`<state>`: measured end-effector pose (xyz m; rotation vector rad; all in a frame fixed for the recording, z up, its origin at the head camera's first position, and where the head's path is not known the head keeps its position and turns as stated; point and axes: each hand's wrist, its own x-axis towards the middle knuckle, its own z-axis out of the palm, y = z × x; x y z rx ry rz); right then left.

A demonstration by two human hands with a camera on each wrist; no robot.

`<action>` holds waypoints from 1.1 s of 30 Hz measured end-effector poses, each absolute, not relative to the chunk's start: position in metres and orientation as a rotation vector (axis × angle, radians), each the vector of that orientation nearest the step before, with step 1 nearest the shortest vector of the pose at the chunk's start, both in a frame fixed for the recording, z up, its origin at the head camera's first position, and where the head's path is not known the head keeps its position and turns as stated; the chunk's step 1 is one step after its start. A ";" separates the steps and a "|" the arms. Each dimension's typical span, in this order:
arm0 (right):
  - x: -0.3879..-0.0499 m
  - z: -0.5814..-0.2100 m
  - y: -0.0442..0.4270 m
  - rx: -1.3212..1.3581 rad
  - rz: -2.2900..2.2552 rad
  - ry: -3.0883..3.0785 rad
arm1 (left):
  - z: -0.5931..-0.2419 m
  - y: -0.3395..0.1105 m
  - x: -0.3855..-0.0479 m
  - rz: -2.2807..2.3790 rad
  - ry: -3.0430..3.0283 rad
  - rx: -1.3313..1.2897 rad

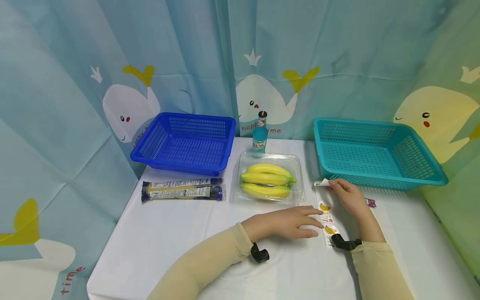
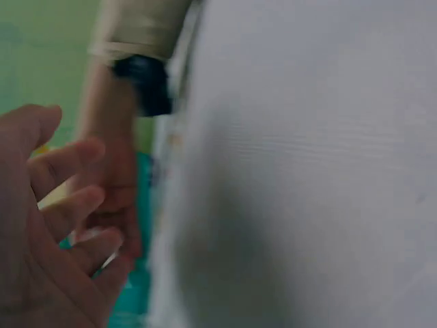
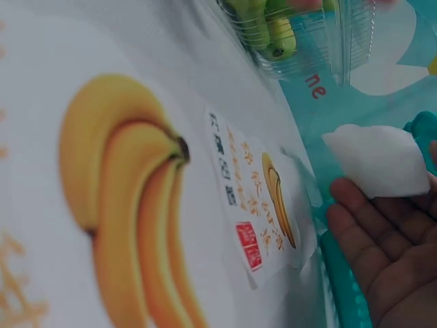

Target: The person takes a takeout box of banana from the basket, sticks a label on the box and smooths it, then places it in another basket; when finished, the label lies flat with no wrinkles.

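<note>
Label strip (image 1: pixel 326 213): banana-printed, flat on the table (image 1: pixel 176 225), right of the clear tub (image 1: pixel 298 166). Right hand (image 1: pixel 349 196): pinches a curled white piece (image 1: pixel 323 182) at the strip's far end, seemingly to hold it raised. Left hand (image 1: pixel 292 221): fingers spread, holding nothing, tips at the strip's edge, perhaps for steadying; contact unclear. Tub: holds the bananas (image 1: pixel 267 179) together.

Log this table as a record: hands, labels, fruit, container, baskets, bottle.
Right hand: pinches a white piece
Left hand: fingers spread beside the banana labels; contact unclear
Label count: two visible in head view
Bananas: three visible, inside the clear container
Blue basket: back left
Teal basket: back right
Bottle: upright, behind the container
</note>
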<state>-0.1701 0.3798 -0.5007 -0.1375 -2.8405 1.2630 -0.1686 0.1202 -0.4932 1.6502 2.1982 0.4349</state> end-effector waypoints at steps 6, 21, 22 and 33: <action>-0.167 -0.497 0.377 -0.136 1.297 -2.804 | -0.458 0.093 -0.173 0.649 2.094 1.621; -0.167 -0.498 0.373 0.052 1.263 -2.760 | -0.450 0.015 -0.225 1.400 2.409 1.245; -0.167 -0.498 0.373 0.055 1.253 -2.763 | -0.452 0.011 -0.228 1.425 2.430 1.192; -0.165 -0.496 0.370 0.009 1.170 -2.759 | -0.477 -0.017 -0.241 1.695 2.628 0.858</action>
